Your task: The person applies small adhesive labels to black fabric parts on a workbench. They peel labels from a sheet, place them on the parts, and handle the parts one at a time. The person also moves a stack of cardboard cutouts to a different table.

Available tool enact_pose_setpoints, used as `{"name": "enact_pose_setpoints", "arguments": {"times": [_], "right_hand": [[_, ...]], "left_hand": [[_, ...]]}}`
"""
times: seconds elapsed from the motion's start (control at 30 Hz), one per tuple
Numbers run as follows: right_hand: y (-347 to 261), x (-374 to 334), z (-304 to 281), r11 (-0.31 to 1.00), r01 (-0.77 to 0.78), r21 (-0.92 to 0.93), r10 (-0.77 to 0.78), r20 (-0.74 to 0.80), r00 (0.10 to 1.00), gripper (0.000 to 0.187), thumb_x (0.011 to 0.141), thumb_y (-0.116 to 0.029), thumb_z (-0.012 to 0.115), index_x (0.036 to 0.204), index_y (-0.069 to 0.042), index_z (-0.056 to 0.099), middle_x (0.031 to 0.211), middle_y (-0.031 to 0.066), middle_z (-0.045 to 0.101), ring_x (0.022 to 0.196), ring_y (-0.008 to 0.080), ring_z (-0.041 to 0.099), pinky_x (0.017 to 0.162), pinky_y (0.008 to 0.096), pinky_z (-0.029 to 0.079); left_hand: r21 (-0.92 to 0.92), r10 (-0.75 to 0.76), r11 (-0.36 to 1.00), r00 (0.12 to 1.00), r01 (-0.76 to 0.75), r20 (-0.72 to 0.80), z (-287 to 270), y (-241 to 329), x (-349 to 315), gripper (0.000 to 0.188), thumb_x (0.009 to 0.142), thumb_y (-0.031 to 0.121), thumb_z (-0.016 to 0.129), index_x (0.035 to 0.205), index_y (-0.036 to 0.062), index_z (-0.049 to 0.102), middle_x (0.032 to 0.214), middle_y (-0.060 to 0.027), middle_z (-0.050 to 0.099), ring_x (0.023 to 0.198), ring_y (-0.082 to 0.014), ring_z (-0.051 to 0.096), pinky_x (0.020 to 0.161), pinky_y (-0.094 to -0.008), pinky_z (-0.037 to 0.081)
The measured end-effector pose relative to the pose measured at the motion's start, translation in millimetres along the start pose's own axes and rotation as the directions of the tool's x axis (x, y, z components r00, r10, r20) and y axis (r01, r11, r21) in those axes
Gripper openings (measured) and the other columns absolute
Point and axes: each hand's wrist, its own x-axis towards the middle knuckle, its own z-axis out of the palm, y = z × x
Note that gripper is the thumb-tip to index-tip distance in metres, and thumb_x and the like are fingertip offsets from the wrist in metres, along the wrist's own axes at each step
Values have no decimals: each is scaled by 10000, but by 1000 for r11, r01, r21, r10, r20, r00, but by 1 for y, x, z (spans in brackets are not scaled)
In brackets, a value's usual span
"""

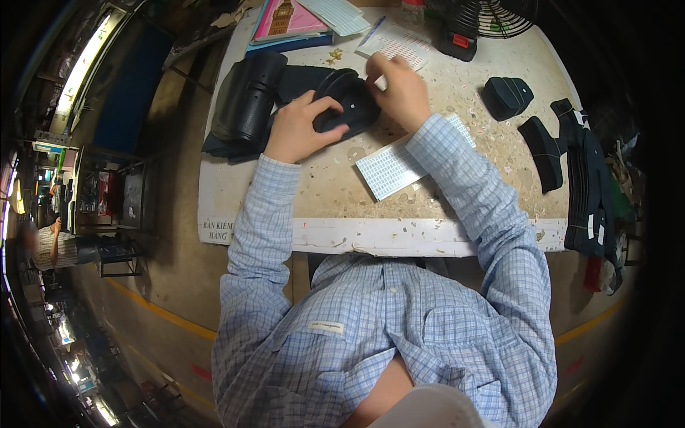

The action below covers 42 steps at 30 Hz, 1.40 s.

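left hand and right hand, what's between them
In the head view, a curved black piece with a small white square lies between the left hand and the right hand.

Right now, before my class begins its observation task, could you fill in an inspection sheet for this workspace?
Surface: pale worktable, stained and flecked, with a white front border.
Job's things: black curved piece with a small white mark, between the hands; black roll to its left.
Clutter: printed sheet partly under the right forearm; pink-covered book at the back; banded black bundle at right.
Grippers: left grip, a bare hand, thumb and forefinger spread; right grip, a bare hand, fingers bent at the piece's right edge, exact contact unclear.
Cables: nothing seen.
Surroundings: fan behind; seated person far left; yellow floor line.
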Motion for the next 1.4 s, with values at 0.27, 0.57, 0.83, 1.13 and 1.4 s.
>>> {"name": "enact_pose_setpoints", "arguments": {"times": [0.27,0.57,0.83,1.13,1.4], "right_hand": [[-8,-14,6,982,124,142,-145,149,978,202,736,-69,683,912,-99,589,794,66,700,775,258,648,652,375,517],[27,10,-7,970,-12,242,14,-7,1000,248,712,18,701,932,-43,605,875,71,687,766,191,680,690,319,538],[2,-6,3,846,-28,533,-119,239,964,390,695,118,693,1006,-25,504,1024,83,536,799,186,683,667,301,545],[6,1,6,877,-14,480,-31,86,996,299,693,115,687,910,-5,521,956,107,540,804,260,678,667,320,560],[10,-3,11,731,-318,603,166,295,941,271,751,116,682,936,-3,523,974,77,549,839,173,688,686,259,570]], "left_hand": [[108,60,993,995,-51,-82,8,4,0,309,746,343,744,1015,213,663,897,-105,615,787,-305,651,666,-390,538],[47,-30,998,999,30,-18,4,3,0,391,628,404,832,918,181,693,959,-143,651,896,-332,659,727,-379,549],[-133,-211,970,976,202,-54,-1,3,4,241,734,146,655,974,170,660,939,-137,645,832,-319,665,680,-394,536],[134,34,991,995,-21,-96,14,5,-4,413,645,465,804,948,223,661,910,-142,609,833,-326,652,682,-413,537],[-129,-179,977,983,172,-49,2,2,1,197,698,142,687,887,129,630,906,-115,654,823,-331,656,727,-402,516]]}}
